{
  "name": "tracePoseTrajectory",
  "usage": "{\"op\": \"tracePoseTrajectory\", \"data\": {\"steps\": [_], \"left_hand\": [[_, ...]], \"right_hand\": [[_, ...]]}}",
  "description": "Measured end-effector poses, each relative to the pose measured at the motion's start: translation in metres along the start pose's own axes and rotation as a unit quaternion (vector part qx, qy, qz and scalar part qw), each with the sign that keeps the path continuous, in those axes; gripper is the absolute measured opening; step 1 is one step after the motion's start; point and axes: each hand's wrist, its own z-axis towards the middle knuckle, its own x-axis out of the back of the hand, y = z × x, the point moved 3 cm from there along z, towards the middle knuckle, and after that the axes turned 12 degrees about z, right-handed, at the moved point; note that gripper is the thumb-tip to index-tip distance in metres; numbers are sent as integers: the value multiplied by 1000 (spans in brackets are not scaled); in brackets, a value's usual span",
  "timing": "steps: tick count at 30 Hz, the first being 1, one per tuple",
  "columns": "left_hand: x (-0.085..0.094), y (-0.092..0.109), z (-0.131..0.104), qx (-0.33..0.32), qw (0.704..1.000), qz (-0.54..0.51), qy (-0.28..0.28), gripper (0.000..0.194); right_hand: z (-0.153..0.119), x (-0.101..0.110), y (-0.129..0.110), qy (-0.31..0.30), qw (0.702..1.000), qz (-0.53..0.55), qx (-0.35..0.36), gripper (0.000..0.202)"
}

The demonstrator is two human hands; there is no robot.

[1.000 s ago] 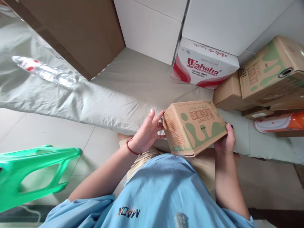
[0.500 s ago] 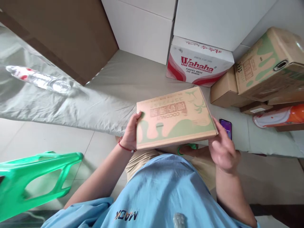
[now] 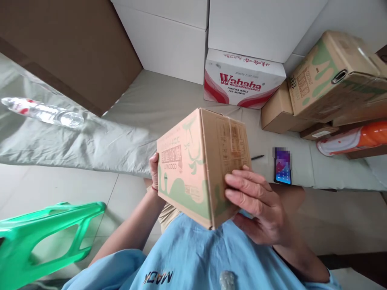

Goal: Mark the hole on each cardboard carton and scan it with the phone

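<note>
A brown cardboard box (image 3: 184, 165) with green print is held tilted in front of my body, one edge toward me and its taped end showing. My left hand (image 3: 154, 171) grips its far left end; the thumb shows and the other fingers are hidden behind the box. Across the taped end on the right lies my right hand (image 3: 256, 201), its fingertips against the cardboard and its thumb near the lower edge. The box's underside is out of sight.
On the grey-covered surface (image 3: 130, 108) are a plastic bottle (image 3: 42, 112), a white and red Wahaba carton (image 3: 242, 80), a lit phone (image 3: 282, 167), a dark pen (image 3: 258, 157), stacked brown boxes (image 3: 326, 76) and an orange-white package (image 3: 356, 139). A green stool (image 3: 54, 237) stands lower left.
The box has turned, so its taped end now faces right and toward me. My right hand has moved left and down onto that end. My left hand has shifted left with the box.
</note>
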Motion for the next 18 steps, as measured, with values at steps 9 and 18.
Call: {"op": "tracePoseTrajectory", "data": {"steps": [9, 18], "left_hand": [[-32, 37, -15, -251, 927, 262, -93, 100], [-45, 58, -22, -373, 834, 364, -182, 111]], "right_hand": [[-89, 11, 66, 157, 908, 203, -332, 85], [-134, 6, 73, 184, 852, 364, -328, 80]]}}
